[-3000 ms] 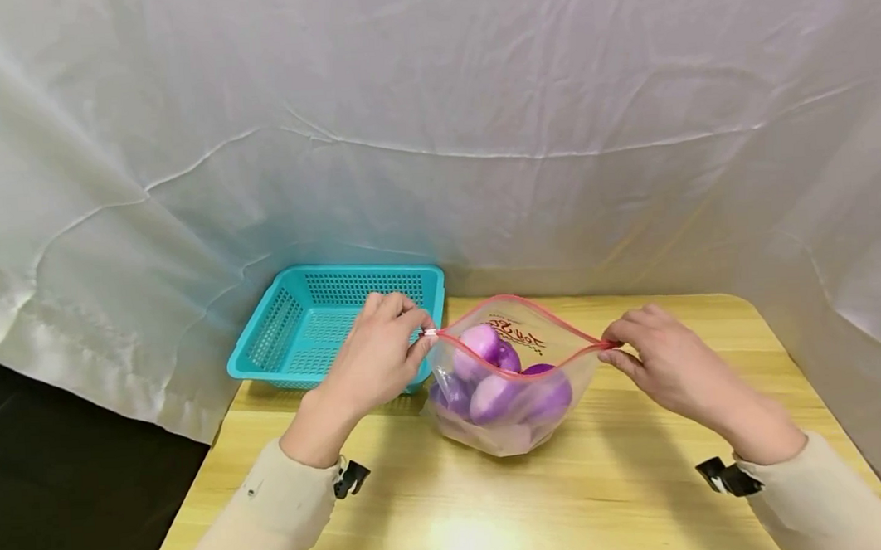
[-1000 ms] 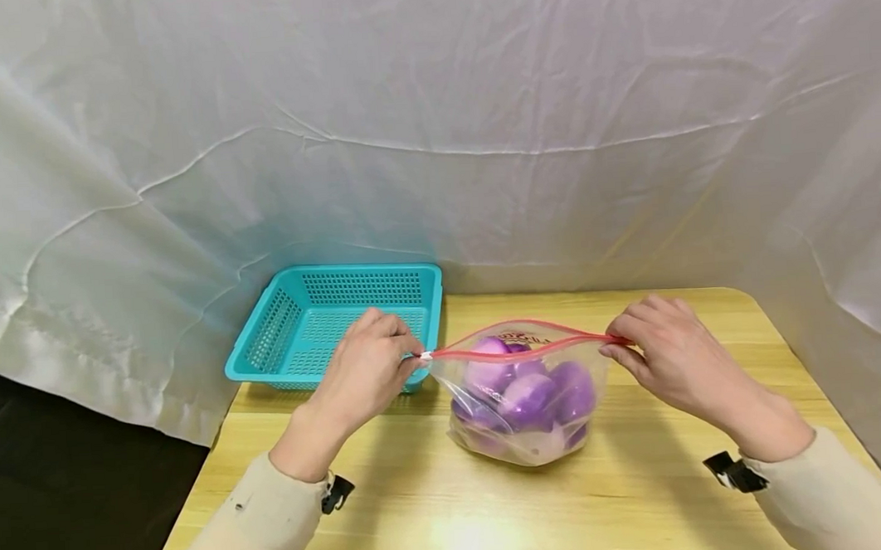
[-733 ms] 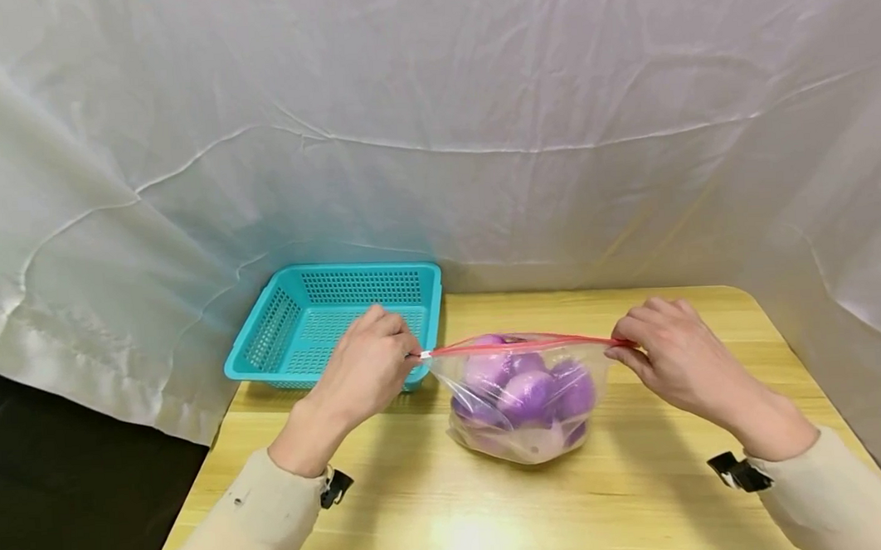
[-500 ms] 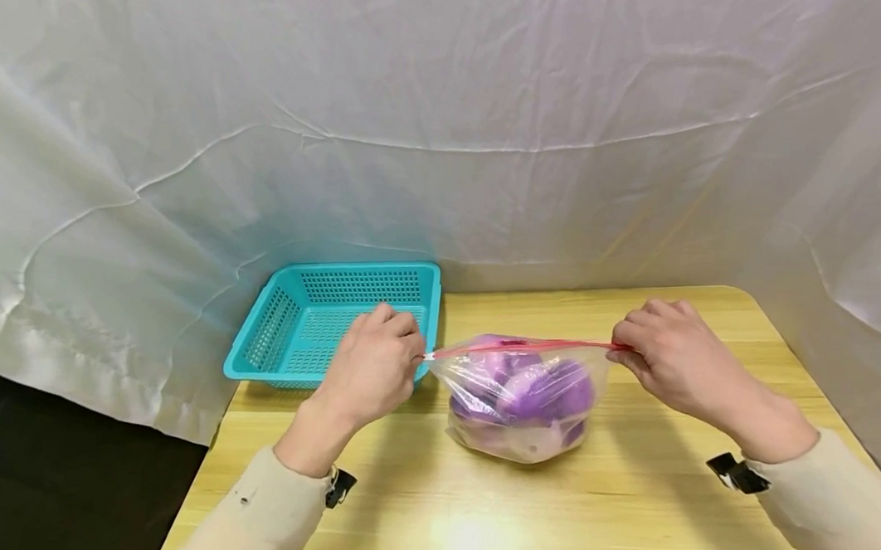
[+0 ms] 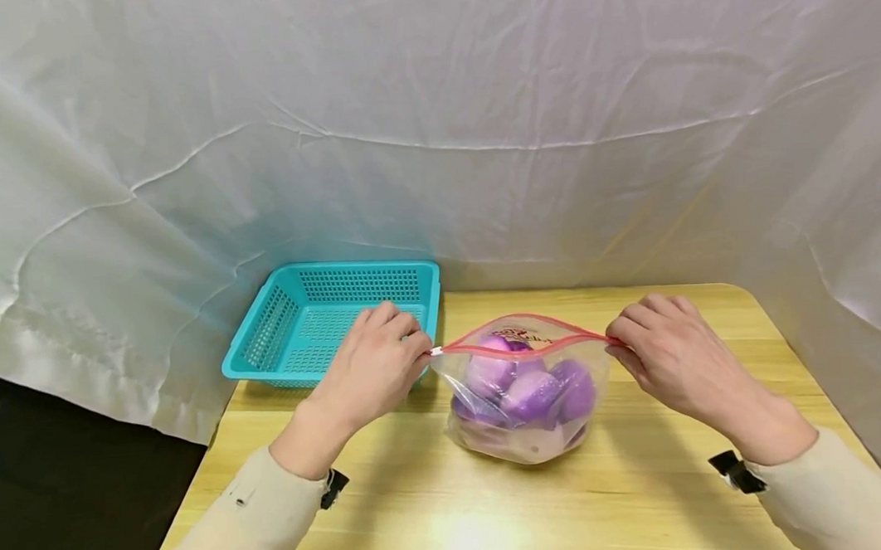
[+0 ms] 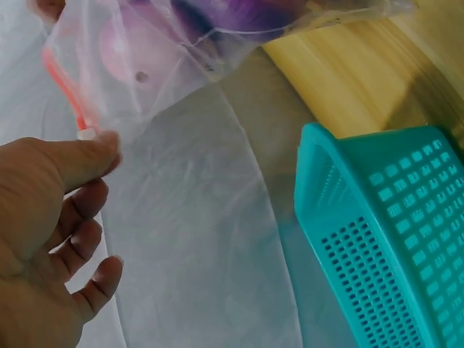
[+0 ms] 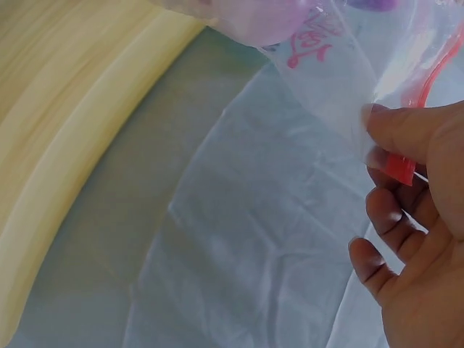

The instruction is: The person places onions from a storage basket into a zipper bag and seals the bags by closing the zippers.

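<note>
A clear zip bag with a red zip edge stands on the table, its mouth gaping. Several round purple-and-white vegetables lie inside, seen partly through the plastic; their exact kind is unclear. My left hand pinches the left end of the zip edge, beside the white slider. At the opposite end, my right hand pinches the red edge between thumb and index finger. In the right wrist view, red lettering shows on the bag, and the other fingers of that hand curl loosely.
A turquoise perforated basket stands behind my left hand, partly covered by it. The wooden table ends at a pale curtain at the back and right. Dark floor shows at lower left.
Since the earliest frame the bag has shifted right and the left hand slightly lower. Its mouth narrowed until almost flat half a second ago, and now gapes again. Both hands keep their pinch.
</note>
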